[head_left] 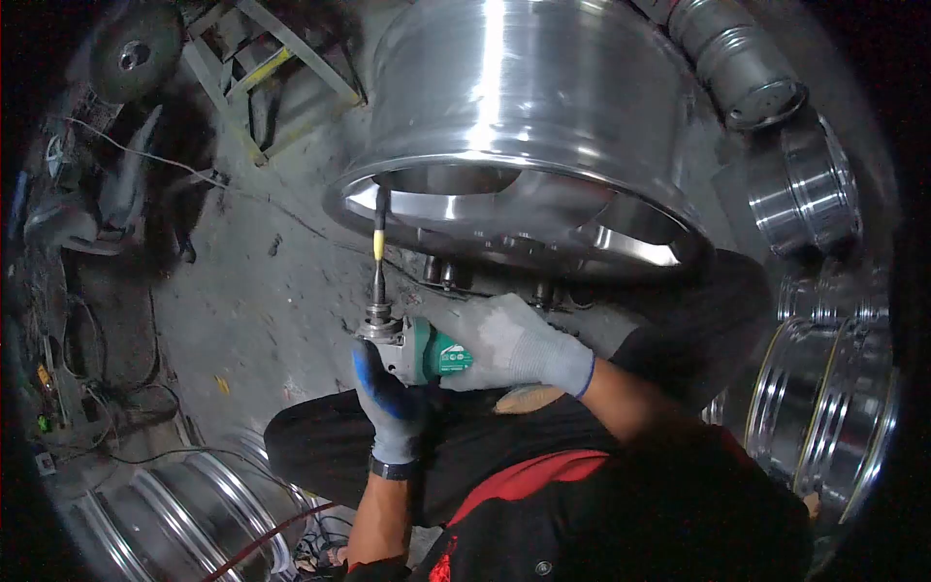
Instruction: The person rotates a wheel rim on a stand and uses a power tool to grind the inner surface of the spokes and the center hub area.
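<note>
- Green-and-silver handheld power tool [441, 351] is held between the lap and a large, polished silver metal wheel [524, 97].
- Its green body is grasped by the right hand [509, 339], clad in a pale grey glove.
- Its silver head is braced by the left hand [393, 407], gloved in grey and blue; the thumb is raised alongside, but how far the other fingers are curled cannot be told.
- A slender spindle with a yellow band and black tip [379, 247] is pointed into the wheel's hollow; contact cannot be confirmed.
- Should the tip be caught on the rim's edge, the tool could be kicked sideways and the metal scored.
- Glove fabric could be snagged if the left thumb were slid towards the spindle.
</note>
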A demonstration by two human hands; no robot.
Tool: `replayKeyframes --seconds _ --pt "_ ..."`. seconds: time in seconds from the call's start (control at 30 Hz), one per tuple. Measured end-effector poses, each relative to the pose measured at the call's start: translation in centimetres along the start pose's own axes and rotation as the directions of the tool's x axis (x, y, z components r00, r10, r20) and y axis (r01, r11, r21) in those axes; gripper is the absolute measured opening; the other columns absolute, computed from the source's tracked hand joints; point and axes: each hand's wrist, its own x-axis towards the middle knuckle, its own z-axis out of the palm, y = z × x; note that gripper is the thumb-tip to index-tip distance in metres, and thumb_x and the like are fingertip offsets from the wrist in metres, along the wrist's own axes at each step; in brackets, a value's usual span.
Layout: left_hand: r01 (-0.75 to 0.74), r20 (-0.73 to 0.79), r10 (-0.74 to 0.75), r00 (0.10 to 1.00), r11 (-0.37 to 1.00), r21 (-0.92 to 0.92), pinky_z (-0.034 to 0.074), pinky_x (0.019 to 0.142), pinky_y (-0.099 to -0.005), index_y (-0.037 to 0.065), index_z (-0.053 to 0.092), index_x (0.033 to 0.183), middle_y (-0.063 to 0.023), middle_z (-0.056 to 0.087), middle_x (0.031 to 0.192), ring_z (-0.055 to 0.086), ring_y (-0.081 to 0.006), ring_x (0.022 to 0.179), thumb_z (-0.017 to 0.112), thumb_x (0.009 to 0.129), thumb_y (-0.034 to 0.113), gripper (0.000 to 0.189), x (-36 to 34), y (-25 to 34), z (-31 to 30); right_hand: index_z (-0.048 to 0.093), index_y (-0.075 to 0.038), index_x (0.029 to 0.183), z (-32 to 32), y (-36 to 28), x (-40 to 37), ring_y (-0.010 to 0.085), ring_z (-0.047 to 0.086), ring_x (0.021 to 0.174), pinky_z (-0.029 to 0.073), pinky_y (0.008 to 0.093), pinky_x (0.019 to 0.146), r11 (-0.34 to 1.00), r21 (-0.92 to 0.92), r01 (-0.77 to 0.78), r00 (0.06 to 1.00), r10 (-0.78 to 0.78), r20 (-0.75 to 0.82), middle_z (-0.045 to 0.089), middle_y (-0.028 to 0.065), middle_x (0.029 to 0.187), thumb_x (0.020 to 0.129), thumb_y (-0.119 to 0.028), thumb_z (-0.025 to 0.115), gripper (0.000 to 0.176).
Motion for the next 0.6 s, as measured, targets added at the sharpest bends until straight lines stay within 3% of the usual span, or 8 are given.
replayKeyframes --seconds 0.17,0.23,0.37,0.4,0.43,0.5,0.57,0.6 --pt "-0.107 0.124 0.08 0.989 0.968 0.229 0.053 0.1 -0.0387 0.003 0.061 0.134 -0.0103 0.069 0.121 0.068 -0.0219 0.113 0.047 0.109 0.055 0.059 -0.9 -0.9 -1.4 0.049 -0.003 0.147 0.2 -0.1 -2.2 0.0386 0.072 0.106 0.06 0.0502 0.087 1.0 -0.019 -0.006 1.0 0.006 0.005 0.071 0.0226 0.119 0.074 -0.045 0.081 0.09" --pt "0.083 0.119 -0.09 0.989 0.994 0.066 0.052 0.1 -0.0396 0.003 0.061 0.134 -0.0108 0.069 0.123 0.067 -0.0222 0.114 0.049 0.107 0.06 0.063 -1.4 -1.5 -1.5 0.047 -0.009 0.15 -0.8 -0.8 -3.5 0.0402 0.069 0.113 0.058 0.0511 0.092 0.972 -0.046 -0.23 0.946 0.234 0.224 0.068 0.0217 0.127 0.071 -0.04 0.085 0.094" --pt "0.424 0.163 -0.399 0.903 0.889 -0.174 0.048 0.11 -0.047 -0.001 0.058 0.14 -0.0151 0.066 0.133 0.064 -0.0305 0.123 0.043 0.106 0.066 0.077 -1.5 -2.2 -2.4 0.049 -0.003 0.143 1.1 0.7 -7.1 0.0466 0.067 0.112 0.057 0.0546 0.093 0.979 0.118 -0.166 0.986 0.161 0.053 0.068 0.0256 0.121 0.072 -0.044 0.084 0.089" --pt "0.45 0.177 -0.426 0.887 0.884 -0.127 0.05 0.103 -0.0479 0.002 0.062 0.132 -0.0147 0.07 0.123 0.066 -0.0297 0.114 0.043 0.107 0.064 0.07 -1.1 -2.1 -2.4 0.052 -0.003 0.138 1.6 0.9 -7.6 0.0468 0.065 0.117 0.055 0.0553 0.099 0.964 0.146 -0.222 0.974 0.213 0.074 0.065 0.0265 0.125 0.07 -0.043 0.087 0.087" --pt "0.44 0.169 -0.417 0.893 0.889 -0.127 0.05 0.103 -0.0479 0.002 0.062 0.132 -0.0147 0.07 0.123 0.066 -0.0297 0.114 0.043 0.107 0.064 0.07 -0.6 -2.2 -2.4 0.052 -0.003 0.138 2.0 1.1 -8.1 0.0468 0.065 0.117 0.055 0.0553 0.099 0.966 0.15 -0.21 0.977 0.2 0.074 0.065 0.0265 0.125 0.07 -0.043 0.087 0.087" --pt "0.176 -0.165 -0.137 0.977 0.951 0.254 0.053 0.094 -0.0469 0.003 0.066 0.12 -0.013 0.071 0.109 0.067 -0.0279 0.103 0.045 0.109 0.059 0.061 1.0 -2.4 -2.8 0.053 -0.003 0.137 2.6 1.5 -8.7 0.0446 0.062 0.122 0.052 0.0536 0.104 0.975 0.157 -0.155 0.988 0.156 0.007 0.065 0.0246 0.127 0.067 -0.043 0.089 0.088" --pt "-0.057 0.054 0.031 0.998 0.825 0.562 0.056 0.084 -0.0408 0.0 0.068 0.111 -0.0113 0.071 0.102 0.068 -0.024 0.09 0.052 0.109 0.049 0.052 5.4 -0.3 -6.2 0.054 -0.003 0.136 2.9 1.8 -8.9 0.0435 0.061 0.124 0.05 0.0527 0.107 0.984 0.141 -0.106 0.994 0.111 -0.023 0.065 0.0232 0.127 0.065 -0.042 0.09 0.088" --pt "-0.119 -0.042 0.144 0.989 0.925 0.36 0.057 0.086 -0.0399 -0.002 0.069 0.118 -0.0119 0.071 0.107 0.07 -0.0238 0.095 0.055 0.109 0.045 0.05 5.5 1.8 -2.6 0.055 -0.003 0.135 3.0 1.9 -9.0 0.0424 0.06 0.126 0.049 0.0518 0.11 0.991 0.118 -0.064 0.996 0.07 -0.048 0.066 0.0219 0.127 0.064 -0.041 0.091 0.088"
